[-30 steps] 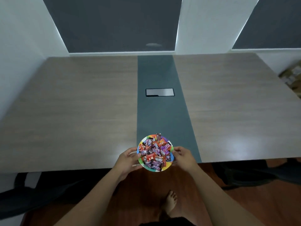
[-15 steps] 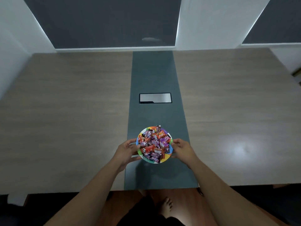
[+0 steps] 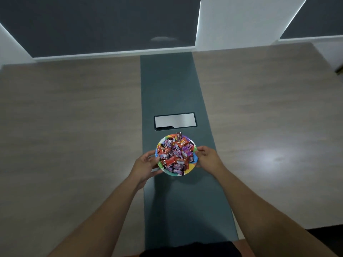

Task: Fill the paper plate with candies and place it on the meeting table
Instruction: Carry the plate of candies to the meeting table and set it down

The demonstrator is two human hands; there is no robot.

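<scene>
A colourful paper plate (image 3: 161, 143) heaped with red and purple wrapped candies (image 3: 175, 154) hovers just over the dark centre strip of the meeting table (image 3: 74, 127). My left hand (image 3: 146, 165) grips its left rim and my right hand (image 3: 208, 157) grips its right rim. A shadow lies on the strip beneath the plate, so I cannot tell whether it touches the surface.
A silver cable hatch (image 3: 175, 121) is set into the dark strip (image 3: 172, 86) just beyond the plate. Wood-look tabletop extends wide to both sides. Dark window blinds (image 3: 102, 23) and a white wall run behind the far edge.
I have stepped closer and carried the plate forward from the table's near edge to over the centre strip, close to the hatch. Both hands still hold the rim.
</scene>
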